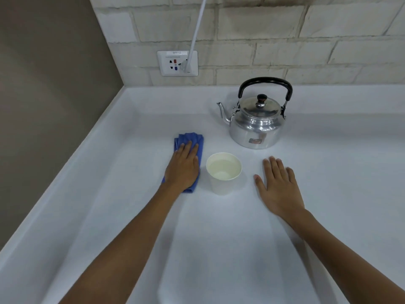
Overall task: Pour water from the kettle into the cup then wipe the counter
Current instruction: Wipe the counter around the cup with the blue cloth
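pour: done, I judge — cup [223, 172] holds water, kettle [255, 122] set down upright
wipe: left — left hand [183, 166] flat, fingers spread, pressing blue cloth [188, 140] on worktop [219, 249]
right hand [279, 189]: flat, splayed, empty

Soft, even overhead light, faint shadows, wide-angle bending at edges.

Bare counter [219, 249] lies open in front; cup [223, 172] and kettle [255, 121] block the middle.
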The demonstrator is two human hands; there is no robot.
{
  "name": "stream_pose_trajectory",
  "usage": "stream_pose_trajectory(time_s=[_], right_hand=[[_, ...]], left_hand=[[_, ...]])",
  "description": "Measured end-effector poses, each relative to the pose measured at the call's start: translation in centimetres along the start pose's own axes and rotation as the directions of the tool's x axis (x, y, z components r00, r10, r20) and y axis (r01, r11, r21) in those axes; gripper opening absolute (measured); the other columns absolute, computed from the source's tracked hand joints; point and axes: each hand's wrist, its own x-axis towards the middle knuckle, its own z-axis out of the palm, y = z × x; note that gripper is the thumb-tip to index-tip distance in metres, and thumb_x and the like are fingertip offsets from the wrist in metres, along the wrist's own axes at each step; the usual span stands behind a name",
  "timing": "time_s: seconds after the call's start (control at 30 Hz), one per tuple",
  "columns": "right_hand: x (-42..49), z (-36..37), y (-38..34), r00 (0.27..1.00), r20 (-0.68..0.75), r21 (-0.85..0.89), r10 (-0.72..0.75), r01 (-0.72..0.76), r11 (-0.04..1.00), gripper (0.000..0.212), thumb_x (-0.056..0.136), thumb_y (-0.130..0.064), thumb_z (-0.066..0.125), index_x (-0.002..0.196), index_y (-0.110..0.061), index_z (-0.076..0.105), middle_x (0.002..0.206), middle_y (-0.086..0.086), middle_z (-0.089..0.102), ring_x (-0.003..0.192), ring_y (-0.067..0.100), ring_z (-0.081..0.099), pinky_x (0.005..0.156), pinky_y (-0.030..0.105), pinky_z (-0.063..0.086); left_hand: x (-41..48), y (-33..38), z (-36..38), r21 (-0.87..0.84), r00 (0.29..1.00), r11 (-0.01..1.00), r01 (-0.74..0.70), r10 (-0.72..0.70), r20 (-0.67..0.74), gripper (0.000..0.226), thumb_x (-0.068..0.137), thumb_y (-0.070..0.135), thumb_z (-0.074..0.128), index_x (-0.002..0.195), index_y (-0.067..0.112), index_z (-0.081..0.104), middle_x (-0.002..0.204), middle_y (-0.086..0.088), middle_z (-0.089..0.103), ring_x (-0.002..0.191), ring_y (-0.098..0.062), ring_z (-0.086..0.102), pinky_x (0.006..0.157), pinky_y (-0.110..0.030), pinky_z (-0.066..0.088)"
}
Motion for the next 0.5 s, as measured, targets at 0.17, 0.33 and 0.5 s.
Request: stream_pose_trajectory(time_s=[0.17,0.33,0.5], right_hand=[[0.0,0.3,0.2,1.000,0.005,-0.007,-0.012,0.012,1.000,0.067,0.090,-0.050,0.012,0.145,-0.012,0.008,0.157,0.009,0.009,0.145,0.022,0.004,0.118,0.041,0.007],[0.1,0.4,0.0,1.000,0.008,-0.010,0.004,-0.004,1.000,0.069,0.089,-0.051,0.009,0.145,-0.012,0.006,0.157,0.008,0.008,0.145,0.022,0.002,0.119,0.041,0.006],[0.1,0.2,-0.1,0.999,0.032,-0.021,0.001,0.000,1.000,0.066,0.091,-0.049,0.012,0.145,-0.011,0.005,0.157,0.009,0.006,0.145,0.022,0.001,0.119,0.042,0.005]], left_hand=[[-10.6,-0.9,-1.6,-0.046,0.994,0.993,-0.112,0.113,0.005,0.049,0.096,0.029,0.023,0.140,0.009,0.031,0.148,-0.009,0.034,0.137,-0.026,0.030,0.112,-0.032,0.021],[-11.0,-5.4,-3.1,-0.051,1.000,0.999,0.014,-0.013,0.016,0.053,0.095,0.033,0.019,0.142,0.008,0.021,0.153,-0.010,0.019,0.142,-0.024,0.015,0.114,-0.028,0.010],[-6.1,-2.4,-1.2,0.102,0.988,0.983,0.154,-0.155,0.006,0.049,0.098,0.016,0.019,0.142,-0.002,0.007,0.154,-0.021,0.008,0.142,-0.033,0.006,0.117,-0.041,0.007]])
